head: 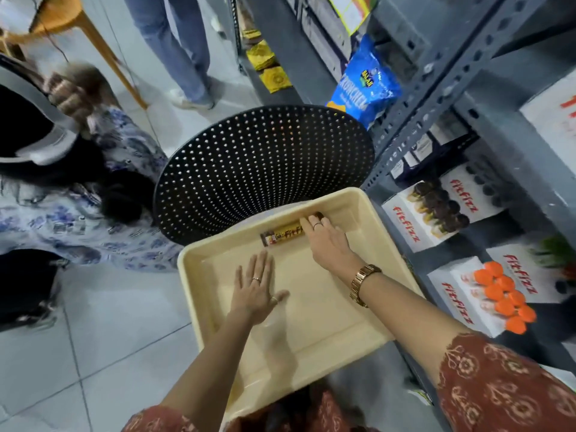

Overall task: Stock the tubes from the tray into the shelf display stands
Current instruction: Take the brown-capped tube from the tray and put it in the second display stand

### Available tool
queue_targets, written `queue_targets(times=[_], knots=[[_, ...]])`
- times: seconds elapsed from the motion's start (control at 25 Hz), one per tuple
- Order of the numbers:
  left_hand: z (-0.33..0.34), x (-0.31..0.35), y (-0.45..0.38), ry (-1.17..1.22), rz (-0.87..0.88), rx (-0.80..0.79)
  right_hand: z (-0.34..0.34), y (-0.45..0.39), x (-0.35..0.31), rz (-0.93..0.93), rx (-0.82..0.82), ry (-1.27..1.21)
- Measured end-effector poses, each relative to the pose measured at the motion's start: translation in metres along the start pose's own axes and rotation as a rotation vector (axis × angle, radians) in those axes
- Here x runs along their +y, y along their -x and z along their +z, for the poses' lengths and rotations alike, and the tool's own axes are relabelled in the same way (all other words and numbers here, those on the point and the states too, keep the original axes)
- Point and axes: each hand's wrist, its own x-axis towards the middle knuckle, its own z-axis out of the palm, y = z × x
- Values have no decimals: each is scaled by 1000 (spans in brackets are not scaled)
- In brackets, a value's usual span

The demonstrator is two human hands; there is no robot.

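Note:
A cream plastic tray (367, 210) sits in front of me, partly resting on a black perforated stool. One brown-and-gold tube (282, 234) lies on its side near the tray's far wall. My right hand (327, 241) lies over the tube's right end, fingers curled around it. My left hand (255, 291) rests flat on the tray floor, fingers spread, holding nothing. On the grey shelf to the right stand white Fitfizz display stands: one with dark-capped tubes (436, 210), one with orange-capped tubes (501, 294).
The black perforated stool (258, 163) stands just beyond the tray. A blue snack bag (364, 85) hangs off the shelf edge. A crouching person in a blue-patterned garment (103, 213) is at the left, and another person's legs (177, 51) stand on the tiled floor.

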Motion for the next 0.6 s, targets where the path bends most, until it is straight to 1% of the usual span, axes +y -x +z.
queue_targets(times=[0.12, 0.2, 0.36, 0.48, 0.6], knots=[[2, -3, -3, 35, 14, -29, -1, -5, -2, 16, 9, 123], [2, -3, -4, 46, 26, -28, 0, -4, 0, 33, -24, 191], [1, -4, -4, 49, 37, -41, 2, 5, 9, 138, -166, 108], [-7, -1, -5, 34, 24, -93, -12, 12, 19, 159, -136, 87], [-15, 5, -4, 13, -37, -150, -31, 22, 32, 160, -54, 95]])
